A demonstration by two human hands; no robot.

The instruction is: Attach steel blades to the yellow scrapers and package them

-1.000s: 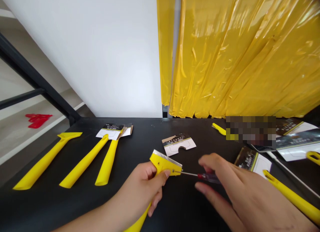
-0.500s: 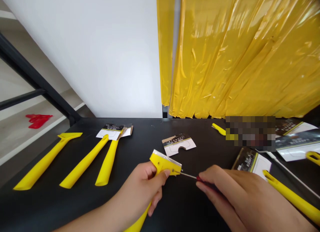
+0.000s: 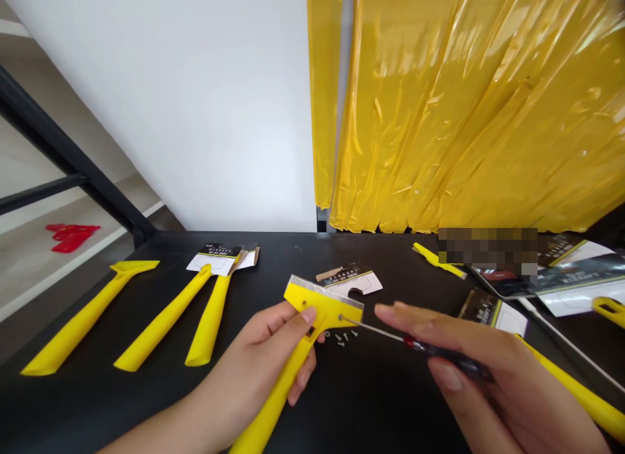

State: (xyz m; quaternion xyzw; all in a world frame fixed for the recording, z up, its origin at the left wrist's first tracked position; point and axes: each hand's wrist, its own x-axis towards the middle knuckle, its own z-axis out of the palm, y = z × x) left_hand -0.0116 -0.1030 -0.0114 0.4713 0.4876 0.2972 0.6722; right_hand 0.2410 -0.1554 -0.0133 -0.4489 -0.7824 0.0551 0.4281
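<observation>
My left hand [image 3: 273, 350] is closed around the neck of a yellow scraper [image 3: 322, 309], thumb pressed on its head. A metal blade strip runs along the head's far edge. In my right hand [image 3: 498, 363], a screwdriver [image 3: 452, 359] with a dark, red-collared handle lies between thumb and fingers, the index finger stretched out above it. Its thin shaft reaches left, the tip at the right screw [image 3: 340, 318] in the scraper head. Several small screws [image 3: 346, 337] lie on the black table just beyond the scraper's neck.
A cut cardboard card [image 3: 359, 281] lies behind the scraper. Several yellow handles, such as one handle [image 3: 81, 317], rest at the left, some with cards attached. On the right are a yellow scraper head part [image 3: 437, 260], packaging [image 3: 581, 278] and a white cable [image 3: 571, 337].
The scraper has shifted slightly up and to the right in my left hand, uncovering the small screws. My right hand's fingers have loosened and spread along the screwdriver, showing its handle.
</observation>
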